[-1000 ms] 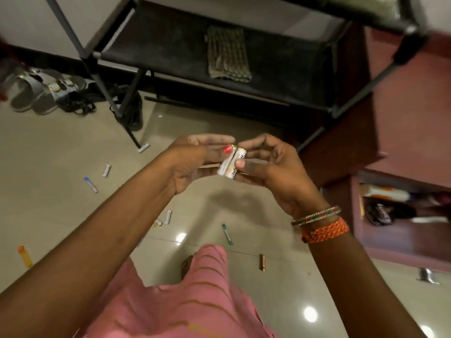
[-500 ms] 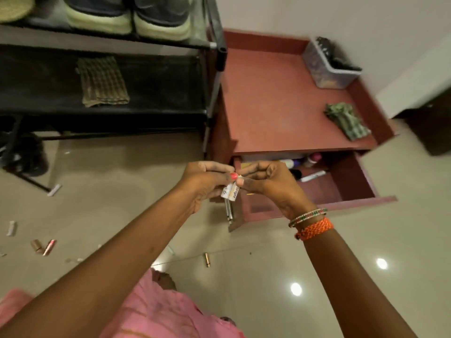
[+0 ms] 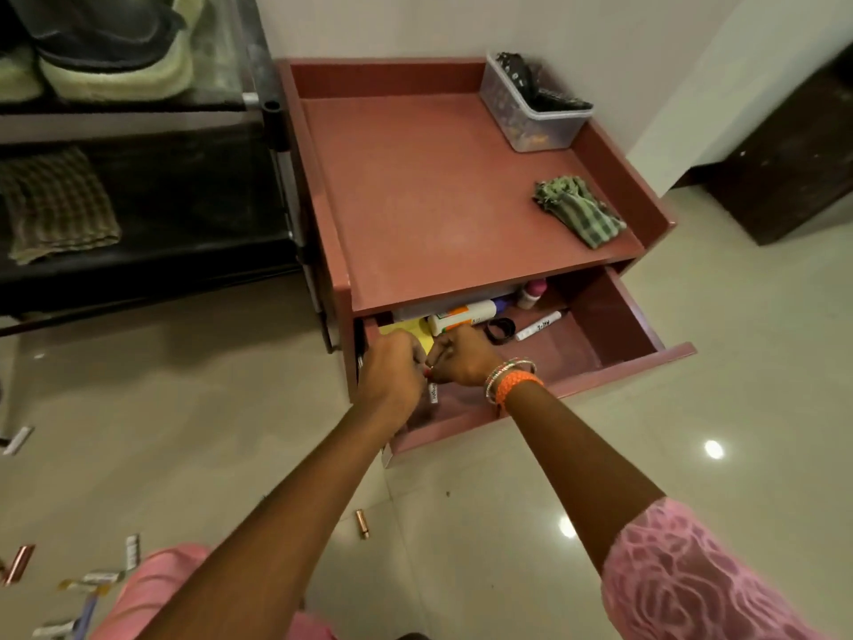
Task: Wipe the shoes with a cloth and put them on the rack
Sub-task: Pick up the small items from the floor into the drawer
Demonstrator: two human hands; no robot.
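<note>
My left hand (image 3: 392,376) and my right hand (image 3: 461,355) meet over the front left of the open drawer (image 3: 623,325), fingers curled together around small white batteries (image 3: 433,392), one of which pokes out below them. A pair of dark shoes with pale soles (image 3: 106,53) stands on the upper shelf of the black rack (image 3: 272,131). A folded checked cloth (image 3: 55,205) lies on the rack's lower shelf. A crumpled green checked cloth (image 3: 577,210) lies on the red-brown cabinet top (image 3: 415,200).
The drawer holds a glue bottle (image 3: 461,314), a marker (image 3: 540,324), a black ring and yellow paper. A clear plastic box (image 3: 531,103) sits at the cabinet's back right. Batteries and small tubes (image 3: 362,523) are scattered over the tiled floor at the left.
The view has swung right from the rack to the cabinet. Both hands, still together on the batteries, have moved forward and down over the open drawer.
</note>
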